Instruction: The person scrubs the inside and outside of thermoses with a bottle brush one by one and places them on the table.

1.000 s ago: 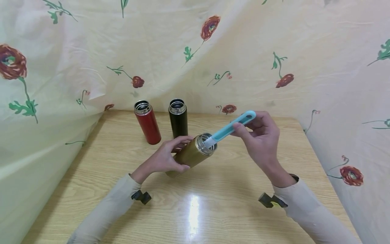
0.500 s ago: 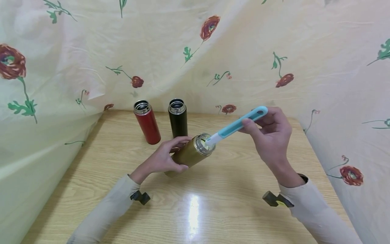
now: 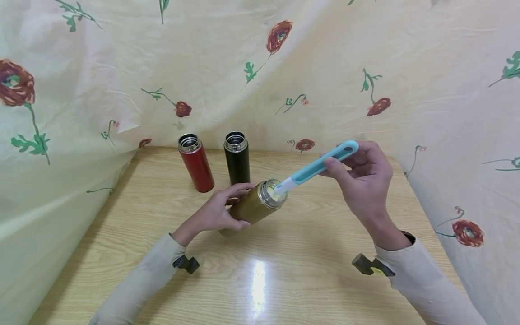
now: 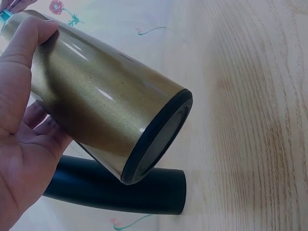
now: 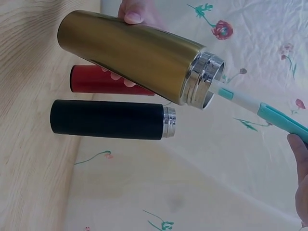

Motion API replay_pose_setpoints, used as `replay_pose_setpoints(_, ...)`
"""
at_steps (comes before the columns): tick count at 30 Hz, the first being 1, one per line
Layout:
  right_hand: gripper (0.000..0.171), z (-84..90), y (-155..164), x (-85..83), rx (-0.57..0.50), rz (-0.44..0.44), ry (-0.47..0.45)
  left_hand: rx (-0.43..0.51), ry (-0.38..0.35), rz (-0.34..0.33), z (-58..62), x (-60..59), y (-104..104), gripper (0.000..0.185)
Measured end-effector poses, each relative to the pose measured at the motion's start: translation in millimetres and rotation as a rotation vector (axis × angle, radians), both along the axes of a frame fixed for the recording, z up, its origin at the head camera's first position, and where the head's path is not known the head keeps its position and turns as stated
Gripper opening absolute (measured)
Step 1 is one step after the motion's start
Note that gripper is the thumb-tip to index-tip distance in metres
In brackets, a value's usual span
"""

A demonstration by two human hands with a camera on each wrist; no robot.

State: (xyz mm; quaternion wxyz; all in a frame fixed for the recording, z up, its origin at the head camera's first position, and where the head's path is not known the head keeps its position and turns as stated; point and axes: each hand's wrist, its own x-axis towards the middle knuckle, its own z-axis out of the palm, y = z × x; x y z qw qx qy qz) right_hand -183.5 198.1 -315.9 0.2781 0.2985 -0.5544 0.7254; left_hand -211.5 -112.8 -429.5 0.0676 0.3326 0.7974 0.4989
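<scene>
My left hand point(image 3: 219, 210) grips a gold flask point(image 3: 252, 206) around its body and tilts it, the steel mouth pointing right and up. The flask's dark base point(image 4: 156, 137) shows in the left wrist view, lifted off the wood. My right hand point(image 3: 361, 174) holds the teal handle of a bottle brush point(image 3: 318, 166); its white neck enters the flask's mouth point(image 5: 207, 82), and the brush head sits just inside the rim. The left hand's fingertips point(image 5: 132, 12) wrap the far side of the flask.
A red flask point(image 3: 196, 161) and a black flask point(image 3: 237, 156) stand open-topped at the back of the wooden table point(image 3: 260, 271). A floral cloth point(image 3: 284, 67) hangs behind and along both sides of the table.
My right hand has drawn the brush back to the right and up, so less of it is inside the gold flask. The left hand and flask have hardly moved.
</scene>
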Motion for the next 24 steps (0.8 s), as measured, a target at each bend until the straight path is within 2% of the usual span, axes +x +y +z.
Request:
replay_pose_setpoints(17, 0.025, 5.6, 3.4, 0.8, -0.003, 0.009, 0.006, -0.014, -0.017, -0.024, 3.9, 5.0, -4.1, 0.085)
replay_pose_setpoints(24, 0.025, 5.3, 3.8, -0.8, -0.037, 0.032, 0.013, 0.002, -0.009, -0.030, 5.6, 3.3, -0.6, 0.086)
